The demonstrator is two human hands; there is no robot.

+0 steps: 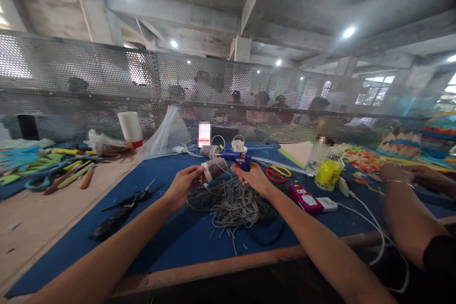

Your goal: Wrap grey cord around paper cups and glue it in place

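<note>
Head view: grey cord pile lies nearest on the blue mat; just behind it the left hand clamps a small cord-wrapped cup, the right hand grips a blue glue gun, nozzle toward the cup. Gluing step; next move needs the nozzle steady on the wrap.

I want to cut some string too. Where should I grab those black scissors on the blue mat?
Probably by the dark handles, the end nearest you; come from the table's near edge. The black scissors lie flat with their blades slightly open, pointing away toward the left hand.
</note>
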